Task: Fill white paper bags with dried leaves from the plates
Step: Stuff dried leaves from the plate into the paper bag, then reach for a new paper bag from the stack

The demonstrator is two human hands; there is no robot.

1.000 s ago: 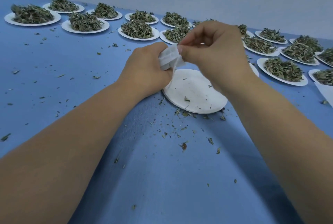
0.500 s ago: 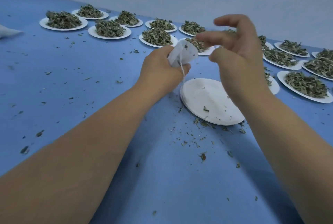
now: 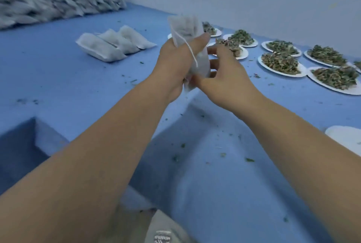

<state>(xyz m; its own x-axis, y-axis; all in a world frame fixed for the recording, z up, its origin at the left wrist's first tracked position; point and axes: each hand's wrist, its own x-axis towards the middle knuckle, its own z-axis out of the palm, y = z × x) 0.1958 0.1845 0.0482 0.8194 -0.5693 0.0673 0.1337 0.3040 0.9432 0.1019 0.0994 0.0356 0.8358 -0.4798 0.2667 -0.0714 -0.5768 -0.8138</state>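
My left hand [image 3: 172, 67] grips a filled white paper bag [image 3: 185, 30] upright above the blue table, its drawstring hanging down the front. My right hand [image 3: 224, 74] is right beside the bag's lower half, fingers spread and loosely bent, thumb touching the bag's bottom corner. Several white plates heaped with dried leaves [image 3: 281, 63] lie on the right side of the table. An empty white plate [image 3: 345, 139] shows at the right edge.
Three filled bags [image 3: 115, 45] lie side by side on the table left of my hands. A long pile of filled bags [image 3: 58, 2] runs along the far left wall. Leaf crumbs are scattered over the blue table [image 3: 78, 86].
The view has swung left, bringing the bag piles into sight. My left hand has raised the bag upright. My right hand dropped from above the bag to its lower side.
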